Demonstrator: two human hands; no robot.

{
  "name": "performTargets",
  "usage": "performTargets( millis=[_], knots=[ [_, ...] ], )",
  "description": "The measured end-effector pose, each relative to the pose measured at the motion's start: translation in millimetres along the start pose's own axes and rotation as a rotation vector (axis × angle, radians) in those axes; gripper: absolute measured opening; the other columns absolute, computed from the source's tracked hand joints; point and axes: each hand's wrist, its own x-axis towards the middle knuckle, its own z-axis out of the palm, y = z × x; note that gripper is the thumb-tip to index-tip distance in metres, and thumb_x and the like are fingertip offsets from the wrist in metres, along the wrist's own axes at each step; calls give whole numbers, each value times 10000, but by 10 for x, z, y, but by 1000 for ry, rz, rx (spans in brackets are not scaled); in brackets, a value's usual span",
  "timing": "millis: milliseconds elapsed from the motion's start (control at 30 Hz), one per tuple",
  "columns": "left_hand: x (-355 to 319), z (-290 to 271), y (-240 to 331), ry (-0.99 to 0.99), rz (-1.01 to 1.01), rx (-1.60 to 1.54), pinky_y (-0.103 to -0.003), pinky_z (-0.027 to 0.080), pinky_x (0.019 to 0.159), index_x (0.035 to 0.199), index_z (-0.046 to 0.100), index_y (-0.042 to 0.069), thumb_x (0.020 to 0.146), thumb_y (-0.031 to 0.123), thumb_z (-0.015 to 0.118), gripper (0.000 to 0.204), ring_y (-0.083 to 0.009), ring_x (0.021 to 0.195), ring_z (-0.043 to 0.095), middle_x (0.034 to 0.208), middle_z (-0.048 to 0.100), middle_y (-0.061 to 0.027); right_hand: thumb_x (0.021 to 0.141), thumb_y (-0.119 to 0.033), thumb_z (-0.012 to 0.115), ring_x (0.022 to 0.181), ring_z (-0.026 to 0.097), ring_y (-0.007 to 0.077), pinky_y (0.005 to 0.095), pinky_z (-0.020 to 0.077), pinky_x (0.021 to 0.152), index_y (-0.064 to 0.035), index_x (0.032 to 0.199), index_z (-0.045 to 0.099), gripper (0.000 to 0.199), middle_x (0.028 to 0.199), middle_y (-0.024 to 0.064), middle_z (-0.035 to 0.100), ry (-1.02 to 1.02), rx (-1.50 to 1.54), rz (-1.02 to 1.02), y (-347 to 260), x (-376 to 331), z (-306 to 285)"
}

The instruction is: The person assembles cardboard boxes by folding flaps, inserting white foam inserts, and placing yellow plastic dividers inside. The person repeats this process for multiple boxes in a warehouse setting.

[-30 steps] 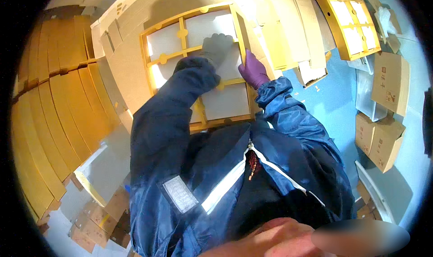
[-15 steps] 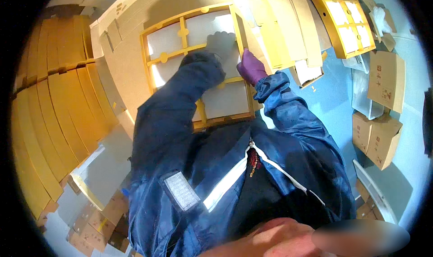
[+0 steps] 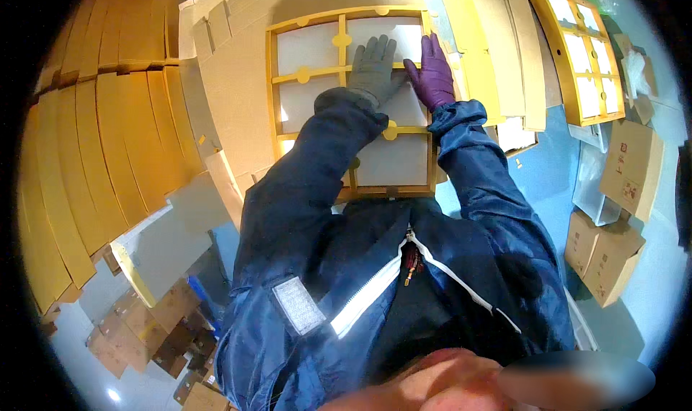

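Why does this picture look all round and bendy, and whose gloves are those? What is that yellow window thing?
The picture comes from a small camera worn on a person's head, looking down. Its lens sees very wide, so straight edges bend near the rim. The blue jacket belongs to that person. Their left hand wears a grey glove and their right hand a purple one. Both lie flat, fingers spread, on a yellow frame with white panels, like a little window, resting on a sheet of brown cardboard. Neither hand grips anything. A stack of yellow cardboard pieces lies to the left, and a second yellow frame and brown boxes to the right.
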Motion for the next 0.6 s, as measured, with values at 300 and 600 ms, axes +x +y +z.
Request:
performTargets(
  millis=[300,600],
  knots=[
    [-580,-589,-237,144,-658,-171,-491,271,1171,1441,371,-74,875,367,669,777,-430,1405,330,1483,386,-280,898,-463,659,1276,492,398,498,389,1078,29,1372,456,713,1367,249,518,61,199,-59,-655,566,127],
    [-800,-4,-159,224,-341,146,-517,271,1117,1430,426,16,863,269,641,657,-413,1384,344,1501,385,-213,784,-374,712,1035,608,418,490,520,888,36,1339,376,767,1132,254,580,-435,34,10,-1122,816,785]
  ],
)
